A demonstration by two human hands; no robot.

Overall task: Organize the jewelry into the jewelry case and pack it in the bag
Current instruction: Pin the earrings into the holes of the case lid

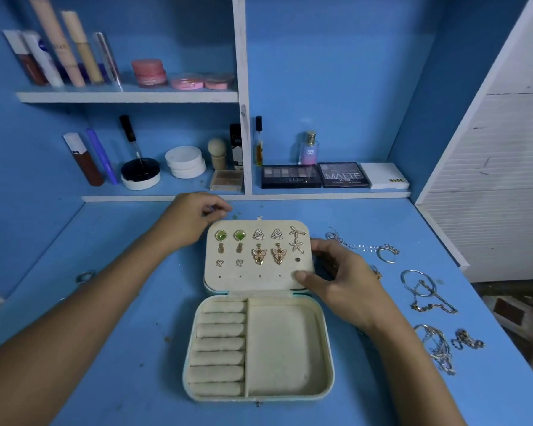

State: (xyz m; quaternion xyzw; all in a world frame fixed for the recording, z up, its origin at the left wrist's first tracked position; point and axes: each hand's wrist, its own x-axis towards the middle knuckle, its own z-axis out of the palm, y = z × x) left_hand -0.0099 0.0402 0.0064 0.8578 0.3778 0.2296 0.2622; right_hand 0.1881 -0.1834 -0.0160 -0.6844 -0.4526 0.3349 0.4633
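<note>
While the case (258, 318) lies open on the blue surface (136, 302), the right hand (342, 278) pinches the lid's right edge with thumb and curled fingers. The left hand (194, 221) hovers behind the lid, fingertips pinched together. Earrings (259, 247) sit in the lid; chains (431, 296) lie to the right.

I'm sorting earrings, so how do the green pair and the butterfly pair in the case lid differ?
The green earrings sit in the lid's top row at the left; the butterfly earrings hang in the middle row, further right. The green earrings are compact squarish studs with green stones; the butterfly earrings are longer, gold-toned drops with no green. Both are matched pairs pinned side by side to the jewelry case lid.
</note>
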